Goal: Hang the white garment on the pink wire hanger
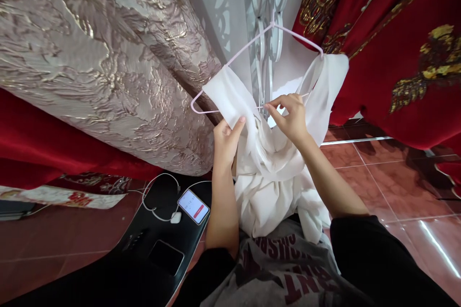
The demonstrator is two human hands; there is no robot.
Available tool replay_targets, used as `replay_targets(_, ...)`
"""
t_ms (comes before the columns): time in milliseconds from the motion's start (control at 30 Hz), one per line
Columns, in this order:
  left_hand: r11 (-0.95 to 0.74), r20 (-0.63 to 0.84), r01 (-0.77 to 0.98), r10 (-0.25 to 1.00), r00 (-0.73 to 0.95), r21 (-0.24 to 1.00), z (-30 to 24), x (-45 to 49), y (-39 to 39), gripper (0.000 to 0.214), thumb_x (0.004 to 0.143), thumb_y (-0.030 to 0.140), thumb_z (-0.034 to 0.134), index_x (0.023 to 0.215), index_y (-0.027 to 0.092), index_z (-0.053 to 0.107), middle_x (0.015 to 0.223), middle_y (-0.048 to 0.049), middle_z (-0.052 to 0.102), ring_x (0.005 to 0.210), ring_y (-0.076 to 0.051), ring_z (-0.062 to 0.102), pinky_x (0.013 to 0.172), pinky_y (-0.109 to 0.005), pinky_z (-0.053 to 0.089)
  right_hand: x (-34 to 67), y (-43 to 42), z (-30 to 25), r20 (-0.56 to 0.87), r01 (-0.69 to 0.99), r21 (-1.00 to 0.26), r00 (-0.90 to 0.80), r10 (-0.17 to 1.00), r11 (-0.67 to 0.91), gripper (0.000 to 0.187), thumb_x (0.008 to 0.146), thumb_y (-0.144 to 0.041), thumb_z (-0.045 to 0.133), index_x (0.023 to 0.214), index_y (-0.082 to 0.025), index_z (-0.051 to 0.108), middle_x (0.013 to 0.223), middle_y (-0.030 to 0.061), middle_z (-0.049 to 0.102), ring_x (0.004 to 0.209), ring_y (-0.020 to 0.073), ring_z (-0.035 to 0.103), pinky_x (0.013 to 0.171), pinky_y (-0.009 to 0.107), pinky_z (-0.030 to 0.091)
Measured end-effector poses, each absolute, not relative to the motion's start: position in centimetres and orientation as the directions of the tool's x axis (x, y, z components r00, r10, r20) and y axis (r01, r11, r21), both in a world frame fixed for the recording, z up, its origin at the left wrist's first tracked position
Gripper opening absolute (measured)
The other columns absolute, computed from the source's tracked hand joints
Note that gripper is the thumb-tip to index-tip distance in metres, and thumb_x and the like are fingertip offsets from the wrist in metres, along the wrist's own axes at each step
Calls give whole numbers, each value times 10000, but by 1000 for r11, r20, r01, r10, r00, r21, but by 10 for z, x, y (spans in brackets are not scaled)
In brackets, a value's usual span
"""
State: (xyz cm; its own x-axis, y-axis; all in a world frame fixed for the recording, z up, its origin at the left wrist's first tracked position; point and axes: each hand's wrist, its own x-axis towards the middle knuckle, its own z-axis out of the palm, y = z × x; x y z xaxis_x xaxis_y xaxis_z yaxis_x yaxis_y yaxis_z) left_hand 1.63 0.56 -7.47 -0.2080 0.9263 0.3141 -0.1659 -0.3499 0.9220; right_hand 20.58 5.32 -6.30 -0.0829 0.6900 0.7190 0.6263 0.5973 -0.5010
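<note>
A white garment (pixel 273 172) hangs on a pale pink wire hanger (pixel 230 64) in front of me, its lower part bunched against my chest. My left hand (pixel 225 139) is closed on the garment's left shoulder fabric, thumb pressed on top. At the hanger's bottom bar my right hand (pixel 290 117) pinches the fabric, fingers curled together. The hanger's hook goes up to a white ornate metal frame (pixel 268 19).
A beige and gold brocade cloth (pixel 101 57) hangs at the left, and a red cloth with gold embroidery (pixel 396 43) at the right. A lit phone (pixel 193 206) with a white cable lies on a black surface (pixel 158 249) at the lower left. The floor is red tile (pixel 396 182).
</note>
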Motion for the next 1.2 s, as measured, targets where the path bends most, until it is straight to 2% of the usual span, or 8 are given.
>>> replay_targets(233,-259,259,-5,965,-44,966,-33,-10,-12,313,819,453,831,959,174,803,1029,-103,786,1055,-304,726,930,-411,590,212,51,-56,708,617,-513,-88,700,597,481,958,-646,541,748,-233,669,706,-2,679,705,159,560,914,399,422)
replay_targets(433,-308,319,-341,947,-23,888,20,-20,13,330,779,513,812,926,223,757,1143,-124,742,1347,-383,568,1006,-527,573,214,48,-55,688,619,-528,-91,720,582,469,947,-649,560,753,-236,669,716,1,683,719,163,572,932,408,426)
replay_targets(633,-573,477,-213,796,-372,791,-21,-35,10,356,944,493,520,1226,382,706,1558,102,535,1606,-227,229,1242,-479,385,212,47,-57,695,605,-534,-84,714,591,449,946,-635,578,776,-234,688,729,-4,697,737,164,580,929,394,421)
replay_targets(733,-493,356,-238,820,-448,837,-64,-37,0,331,947,473,516,1229,403,674,1636,112,438,1624,-197,152,1168,-455,439,213,49,-58,696,606,-530,-89,713,593,466,946,-645,567,776,-230,691,744,2,704,734,164,578,925,396,418)
replay_targets(867,-386,240,-379,894,-378,841,-87,-21,1,220,921,424,600,1075,303,700,1446,-21,644,1068,-165,708,900,-337,578,213,49,-58,698,608,-528,-87,711,593,453,948,-631,576,765,-232,690,736,1,695,717,159,568,936,406,420)
replay_targets(967,-319,194,-517,940,-282,795,-77,-2,6,168,895,391,668,1014,284,719,1238,-20,720,563,-68,557,640,-281,554,211,46,-56,696,608,-531,-85,713,590,447,951,-623,575,761,-236,692,730,4,687,732,165,588,930,410,441)
replay_targets(1100,-404,240,-546,906,-348,734,-62,15,4,130,841,322,753,945,264,699,904,14,666,448,-49,468,505,-248,484,213,39,-46,687,588,-528,-129,715,613,397,965,-586,569,816,-247,712,835,24,732,850,198,669,946,430,486)
replay_targets(1200,-435,267,-526,891,-367,731,-59,20,0,163,824,334,766,897,237,658,857,21,631,410,-40,442,446,-238,440,231,40,-37,818,642,-467,52,573,608,357,998,-548,515,1016,-253,716,1067,79,723,1082,252,677,987,488,501)
